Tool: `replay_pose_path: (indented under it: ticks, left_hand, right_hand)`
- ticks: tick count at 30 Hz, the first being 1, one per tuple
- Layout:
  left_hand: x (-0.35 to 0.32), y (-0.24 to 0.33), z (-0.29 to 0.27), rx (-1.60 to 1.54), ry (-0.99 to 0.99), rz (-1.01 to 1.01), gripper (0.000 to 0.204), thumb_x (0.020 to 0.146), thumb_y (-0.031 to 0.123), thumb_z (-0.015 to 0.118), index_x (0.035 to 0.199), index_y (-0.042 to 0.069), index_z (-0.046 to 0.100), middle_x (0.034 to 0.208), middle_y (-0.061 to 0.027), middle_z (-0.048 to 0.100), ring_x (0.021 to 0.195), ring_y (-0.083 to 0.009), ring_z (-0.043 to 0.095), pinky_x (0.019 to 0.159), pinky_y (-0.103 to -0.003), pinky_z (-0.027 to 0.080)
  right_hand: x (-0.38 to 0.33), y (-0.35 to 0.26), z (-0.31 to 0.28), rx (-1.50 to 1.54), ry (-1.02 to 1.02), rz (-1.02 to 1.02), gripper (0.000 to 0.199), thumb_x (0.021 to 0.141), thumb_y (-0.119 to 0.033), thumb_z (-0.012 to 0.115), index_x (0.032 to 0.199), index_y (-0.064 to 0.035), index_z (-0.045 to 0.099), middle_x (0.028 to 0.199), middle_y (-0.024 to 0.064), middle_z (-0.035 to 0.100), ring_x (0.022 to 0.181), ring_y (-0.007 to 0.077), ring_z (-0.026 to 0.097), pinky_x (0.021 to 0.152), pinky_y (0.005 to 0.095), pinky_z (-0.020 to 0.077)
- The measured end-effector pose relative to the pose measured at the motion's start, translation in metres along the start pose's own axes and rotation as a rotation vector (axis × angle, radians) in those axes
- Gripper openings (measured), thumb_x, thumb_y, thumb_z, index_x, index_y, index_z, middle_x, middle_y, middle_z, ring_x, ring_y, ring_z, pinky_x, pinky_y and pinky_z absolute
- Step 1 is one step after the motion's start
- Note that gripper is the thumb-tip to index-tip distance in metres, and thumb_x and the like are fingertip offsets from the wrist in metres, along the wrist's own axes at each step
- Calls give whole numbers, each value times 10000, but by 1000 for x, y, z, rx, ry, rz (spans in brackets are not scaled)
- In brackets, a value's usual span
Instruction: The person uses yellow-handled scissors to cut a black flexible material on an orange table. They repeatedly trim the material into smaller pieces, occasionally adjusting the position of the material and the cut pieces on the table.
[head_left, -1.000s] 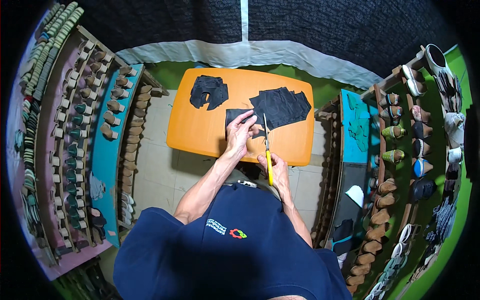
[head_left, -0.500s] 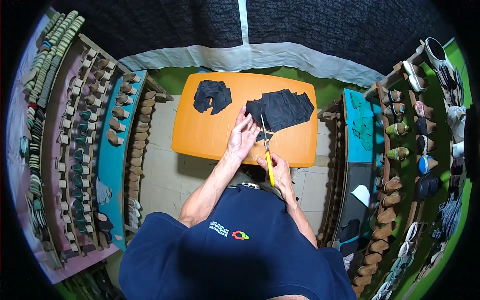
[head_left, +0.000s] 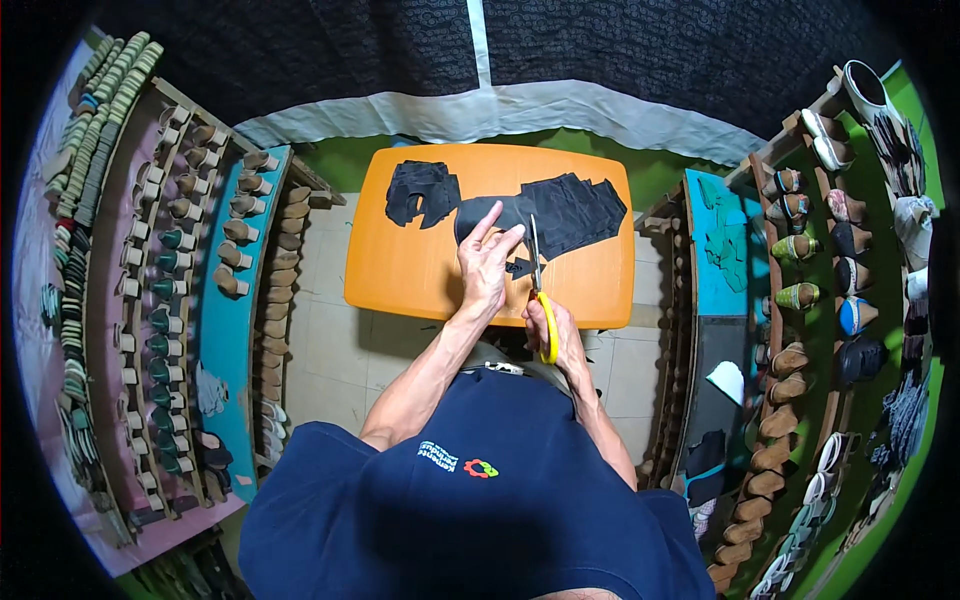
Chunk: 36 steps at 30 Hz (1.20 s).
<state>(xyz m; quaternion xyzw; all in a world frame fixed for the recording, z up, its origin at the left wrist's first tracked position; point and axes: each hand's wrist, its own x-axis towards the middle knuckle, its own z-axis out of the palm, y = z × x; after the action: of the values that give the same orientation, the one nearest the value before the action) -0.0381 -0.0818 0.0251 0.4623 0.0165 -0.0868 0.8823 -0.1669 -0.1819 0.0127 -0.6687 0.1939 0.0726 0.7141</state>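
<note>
My right hand gripped scissors; I could not tell if my left hand held the black piece, judged light, limp, best edge-pinched, at twelve o'clock over the bench.

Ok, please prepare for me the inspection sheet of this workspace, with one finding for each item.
Surface: orange table, rounded corners.
Work things: yellow-handled scissors; loose black piece; stacked black pieces on the table's right.
Clutter: small black scrap near the blades.
Hands: right hand holds the scissors; left hand is at the loose piece, grip unclear.
Cables: nothing seen.
Surroundings: shoe forms on left shelves and right shelves; dark curtain beyond the table.
</note>
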Motion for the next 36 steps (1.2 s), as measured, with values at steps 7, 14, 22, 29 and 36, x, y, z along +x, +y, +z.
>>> replay_pose_path:
  ticks: [7, 14, 22, 29, 36]
  left_hand:
    - [-3, 2, -4, 75, -8, 10, 623, 834, -57, 723, 1407, -61, 478, 916, -117, 718, 862, -117, 676, 855, -233, 527]
    - [-5, 9, -2, 62, -7, -5, 639, 841, -45, 721, 1421, -65, 451, 912, -114, 721, 868, -123, 688, 854, -239, 543]
    - [1, 13, -6, 78, -36, -7, 639, 824, -40, 738, 1409, -48, 480, 888, -80, 709, 834, -105, 682, 829, -225, 546]
    - [9, 20, -13, 97, -79, -37, 646, 823, -52, 731, 1415, -46, 471, 907, -91, 710, 835, -120, 694, 825, -231, 558]
    - [22, 24, -29, 162, -184, -67, 653, 834, -65, 706, 1430, -64, 439, 917, -112, 717, 840, -132, 708, 828, -236, 569]
  right_hand:
    - [10, 0, 4, -5, -37, -18, 569, 933, -614, 586, 816, -59, 532, 585, 6, 488, 483, 118, 529, 459, 281, 447]
    - [6, -11, 4, -12, -83, 17, 513, 1012, -531, 476, 874, -42, 549, 618, 9, 500, 446, 105, 482, 434, 265, 454]
    - [6, -9, 6, 105, -57, 29, 532, 927, -609, 602, 787, -103, 515, 558, -35, 442, 402, 72, 439, 383, 241, 371]
    - [5, -15, 2, 111, -83, 40, 520, 921, -589, 626, 755, -112, 500, 542, -41, 434, 394, 70, 435, 377, 243, 377]
    - [2, -21, -1, 42, -42, 55, 528, 905, -582, 659, 713, -121, 485, 528, -62, 414, 409, 55, 410, 384, 240, 345]
